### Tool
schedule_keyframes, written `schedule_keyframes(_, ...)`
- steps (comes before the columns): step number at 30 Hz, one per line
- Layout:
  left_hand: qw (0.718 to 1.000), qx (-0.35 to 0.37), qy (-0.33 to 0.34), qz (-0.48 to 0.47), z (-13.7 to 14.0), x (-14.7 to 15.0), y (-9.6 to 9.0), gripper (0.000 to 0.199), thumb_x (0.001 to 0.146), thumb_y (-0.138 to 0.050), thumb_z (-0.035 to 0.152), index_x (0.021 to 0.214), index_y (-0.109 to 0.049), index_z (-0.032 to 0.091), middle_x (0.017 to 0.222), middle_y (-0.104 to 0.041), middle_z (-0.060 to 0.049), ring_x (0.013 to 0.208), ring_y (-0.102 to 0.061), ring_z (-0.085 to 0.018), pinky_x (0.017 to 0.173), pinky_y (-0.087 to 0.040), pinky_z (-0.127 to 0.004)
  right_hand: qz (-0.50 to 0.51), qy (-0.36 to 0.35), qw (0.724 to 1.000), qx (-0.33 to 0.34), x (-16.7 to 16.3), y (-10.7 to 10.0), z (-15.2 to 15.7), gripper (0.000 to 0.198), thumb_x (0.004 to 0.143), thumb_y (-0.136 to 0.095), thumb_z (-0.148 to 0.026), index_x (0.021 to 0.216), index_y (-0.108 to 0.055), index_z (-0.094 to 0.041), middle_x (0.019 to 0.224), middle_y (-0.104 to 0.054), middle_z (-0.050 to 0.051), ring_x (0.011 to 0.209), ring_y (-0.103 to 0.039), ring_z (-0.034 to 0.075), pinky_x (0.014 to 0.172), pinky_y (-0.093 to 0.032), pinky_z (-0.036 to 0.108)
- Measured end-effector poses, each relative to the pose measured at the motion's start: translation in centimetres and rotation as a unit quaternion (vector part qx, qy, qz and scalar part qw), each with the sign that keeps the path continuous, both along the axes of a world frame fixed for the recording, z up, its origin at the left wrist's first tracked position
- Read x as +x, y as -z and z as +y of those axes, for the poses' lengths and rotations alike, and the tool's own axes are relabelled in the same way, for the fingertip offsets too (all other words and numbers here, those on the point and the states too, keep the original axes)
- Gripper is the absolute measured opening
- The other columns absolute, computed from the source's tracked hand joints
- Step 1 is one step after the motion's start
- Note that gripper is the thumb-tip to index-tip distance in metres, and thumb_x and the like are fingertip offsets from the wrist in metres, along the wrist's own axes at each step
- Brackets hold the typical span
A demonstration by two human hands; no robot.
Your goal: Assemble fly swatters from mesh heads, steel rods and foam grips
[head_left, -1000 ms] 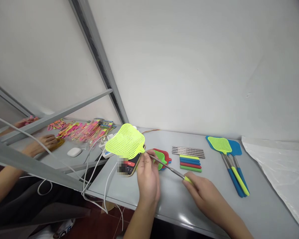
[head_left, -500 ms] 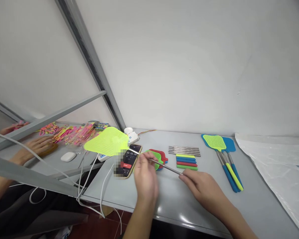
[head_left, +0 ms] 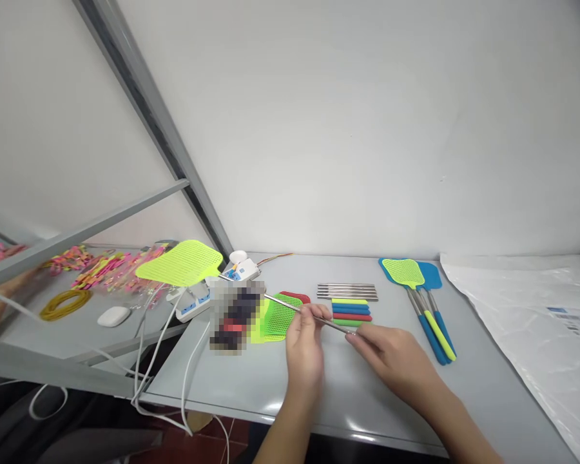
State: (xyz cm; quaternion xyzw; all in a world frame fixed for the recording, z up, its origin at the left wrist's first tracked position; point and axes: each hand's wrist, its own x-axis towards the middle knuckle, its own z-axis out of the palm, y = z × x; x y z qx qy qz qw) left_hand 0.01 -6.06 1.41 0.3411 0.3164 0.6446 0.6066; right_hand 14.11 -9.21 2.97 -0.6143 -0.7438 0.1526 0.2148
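A yellow-green fly swatter head (head_left: 180, 264) sticks out to the left on a long, thin metal rod (head_left: 283, 303). My left hand (head_left: 305, 343) pinches the rod near its middle. My right hand (head_left: 391, 361) grips the rod's near end, where the handle is hidden in the fingers. Just behind my hands lie loose swatter heads, green (head_left: 276, 318) on top and red (head_left: 297, 297) behind it. Coloured foam handle sleeves (head_left: 352, 311) and a row of bare metal rods (head_left: 347, 291) lie beyond them.
Three finished swatters (head_left: 423, 296) with blue and yellow handles lie at the right on the grey table (head_left: 280, 386). A clear plastic sheet (head_left: 531, 322) covers the far right. A blurred phone (head_left: 234, 316), a power strip (head_left: 196, 303), white cables, rubber bands (head_left: 62, 303) and pink packets are at the left.
The rod has grown longer and the yellow-green head has swung down and out to the left. My left hand slid along the rod. The view panned left.
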Motion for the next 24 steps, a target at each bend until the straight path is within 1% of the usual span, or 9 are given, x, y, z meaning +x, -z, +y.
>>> schedule_keyframes(4, 0.997, 0.041, -0.04, -0.044, 1.5, -1.9, -1.9, 0.028, 0.092, -0.052, 0.038, 0.074, -0.054, 0.017, 0.075, -0.053, -0.002, 0.076, -0.053, -0.015, 0.075, -0.045, -0.029, -0.014, -0.006, 1.0, 0.018, 0.8, 0.0, -0.5, 0.041, 0.098, -0.034, -0.046, 0.067, -0.048, -0.023, 0.059, -0.055, -0.002, 0.054, -0.051, 0.014, 0.053, -0.026, 0.027)
schedule_keyframes(7, 0.995, 0.047, -0.053, -0.073, 2.7, -3.4, -3.3, 0.027, 0.092, -0.053, 0.037, 0.074, -0.054, 0.017, 0.073, -0.051, -0.001, 0.072, -0.053, -0.014, 0.071, -0.046, -0.028, -0.018, -0.001, 1.0, 0.024, 1.5, 0.2, -0.9, 0.041, 0.098, -0.035, -0.045, 0.067, -0.05, -0.023, 0.06, -0.057, -0.002, 0.055, -0.052, 0.014, 0.053, -0.026, 0.027)
schedule_keyframes(11, 0.99, 0.05, -0.074, -0.106, 3.9, -4.5, -4.2, 0.025, 0.088, -0.059, 0.038, 0.075, -0.055, 0.017, 0.071, -0.048, 0.001, 0.068, -0.051, -0.013, 0.069, -0.046, -0.027, -0.024, 0.008, 0.999, 0.028, 2.5, 0.4, -1.3, 0.04, 0.097, -0.036, -0.046, 0.066, -0.049, -0.023, 0.058, -0.056, -0.002, 0.053, -0.051, 0.014, 0.052, -0.026, 0.027)
schedule_keyframes(15, 0.993, 0.052, -0.075, -0.074, 3.2, -3.1, -3.3, 0.029, 0.09, -0.053, 0.045, 0.08, -0.059, 0.018, 0.076, -0.054, -0.001, 0.071, -0.053, -0.013, 0.072, -0.046, -0.028, -0.034, 0.016, 0.999, 0.029, 3.0, 0.6, -1.1, 0.042, 0.098, -0.035, -0.047, 0.067, -0.048, -0.023, 0.059, -0.055, -0.002, 0.053, -0.051, 0.014, 0.053, -0.026, 0.027)
schedule_keyframes(18, 1.0, 0.022, -0.003, 0.012, 1.4, -0.7, -1.7, 0.03, 0.092, -0.051, 0.044, 0.083, -0.063, 0.017, 0.084, -0.06, -0.005, 0.081, -0.056, -0.016, 0.079, -0.045, -0.03, -0.04, 0.014, 0.999, 0.031, 2.6, 0.6, -0.7, 0.041, 0.098, -0.034, -0.047, 0.07, -0.051, -0.023, 0.062, -0.058, -0.002, 0.056, -0.053, 0.014, 0.054, -0.026, 0.027)
schedule_keyframes(19, 0.999, 0.015, 0.035, 0.023, 0.8, 0.1, -1.2, 0.032, 0.092, -0.05, 0.044, 0.082, -0.062, 0.017, 0.084, -0.06, -0.006, 0.083, -0.057, -0.017, 0.08, -0.045, -0.031, -0.041, 0.01, 0.999, 0.034, 2.4, 0.6, -0.5, 0.04, 0.098, -0.034, -0.046, 0.072, -0.053, -0.023, 0.064, -0.06, -0.002, 0.057, -0.055, 0.015, 0.054, -0.027, 0.027)
schedule_keyframes(20, 0.999, 0.007, 0.045, 0.023, 0.4, 0.6, -0.8, 0.033, 0.093, -0.048, 0.044, 0.082, -0.062, 0.017, 0.084, -0.06, -0.006, 0.084, -0.057, -0.017, 0.081, -0.045, -0.032, -0.041, 0.005, 0.998, 0.037, 2.2, 0.6, -0.4, 0.039, 0.098, -0.034, -0.046, 0.074, -0.055, -0.023, 0.066, -0.061, -0.002, 0.059, -0.057, 0.015, 0.055, -0.027, 0.027)
schedule_keyframes(22, 0.999, 0.012, 0.038, 0.023, 0.1, 0.9, -0.7, 0.033, 0.093, -0.048, 0.044, 0.079, -0.06, 0.017, 0.081, -0.06, -0.005, 0.083, -0.057, -0.017, 0.081, -0.045, -0.032, -0.041, -0.004, 0.998, 0.046, 1.9, 0.5, -0.2, 0.038, 0.099, -0.034, -0.045, 0.079, -0.058, -0.023, 0.07, -0.064, -0.001, 0.063, -0.059, 0.016, 0.056, -0.028, 0.027)
schedule_keyframes(24, 1.0, 0.022, -0.001, 0.004, 0.7, 0.2, -1.3, 0.031, 0.091, -0.052, 0.044, 0.076, -0.059, 0.017, 0.078, -0.059, -0.004, 0.08, -0.057, -0.017, 0.079, -0.045, -0.032, -0.045, -0.005, 0.997, 0.056, 1.9, 0.4, -0.2, 0.038, 0.099, -0.034, -0.045, 0.08, -0.059, -0.024, 0.071, -0.065, -0.001, 0.064, -0.06, 0.016, 0.055, -0.029, 0.027)
